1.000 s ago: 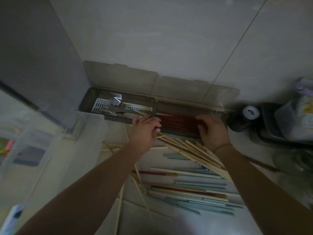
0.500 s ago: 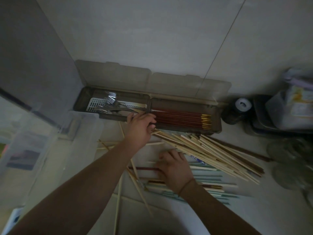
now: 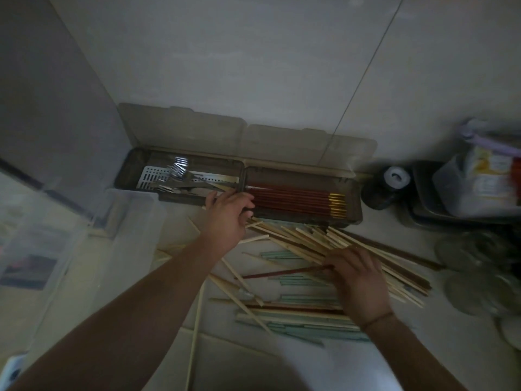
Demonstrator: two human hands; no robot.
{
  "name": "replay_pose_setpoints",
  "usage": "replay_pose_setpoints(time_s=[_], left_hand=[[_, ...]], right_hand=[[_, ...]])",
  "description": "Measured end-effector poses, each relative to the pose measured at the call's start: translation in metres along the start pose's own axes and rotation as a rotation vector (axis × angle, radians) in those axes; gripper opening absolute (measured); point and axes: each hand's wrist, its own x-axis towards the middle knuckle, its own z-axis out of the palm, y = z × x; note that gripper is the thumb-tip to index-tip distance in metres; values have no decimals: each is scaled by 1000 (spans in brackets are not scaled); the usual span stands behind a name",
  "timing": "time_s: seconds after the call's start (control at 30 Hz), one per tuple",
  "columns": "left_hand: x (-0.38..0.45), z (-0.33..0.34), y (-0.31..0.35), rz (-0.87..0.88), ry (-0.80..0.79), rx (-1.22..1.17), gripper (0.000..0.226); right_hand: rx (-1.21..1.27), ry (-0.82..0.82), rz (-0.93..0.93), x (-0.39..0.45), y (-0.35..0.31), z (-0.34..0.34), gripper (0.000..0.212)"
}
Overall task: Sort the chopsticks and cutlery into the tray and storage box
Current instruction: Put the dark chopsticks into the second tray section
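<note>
Red chopstick [image 3: 284,272] in rt hand [image 3: 358,280], lt hand [image 3: 227,218] at box edge [image 3: 303,218]

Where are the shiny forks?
The shiny metal forks lie in the dark storage box's left compartment, against the wall, beyond the left hand.

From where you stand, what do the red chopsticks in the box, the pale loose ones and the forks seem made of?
Red chopsticks: probably lacquered wood, smooth dark red with shiny gold-coloured ends. Pale chopsticks: likely bare bamboo or wood, matte tan and square-cut. Forks: metal, seemingly stainless steel, with bright glinting tines. The storage box looks like tinted translucent plastic.
</note>
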Motion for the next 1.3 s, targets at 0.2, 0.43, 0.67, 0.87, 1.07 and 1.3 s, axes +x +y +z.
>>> replay_pose_setpoints(time_s=[0.2,0.43,0.67,0.87,1.07,1.3], left_hand=[[-1,0,0,26,47,-19,33],[0,-1,-1,18,31,-35,26],[-1,1,0,-14,13,-27,16],[-2,2,0,-4,23,-34,15],[0,0,1,-2,14,-11,17],[0,0,1,35,35,-17,30]], right_hand=[[84,217,194,33,56,-33,23],[24,6,467,103,58,-7,12],[-30,-279,426,133,46,12,7],[3,-24,345,112,50,8,19],[147,9,194,27,35,-8,14],[89,-111,248,-78,23,-10,27]])
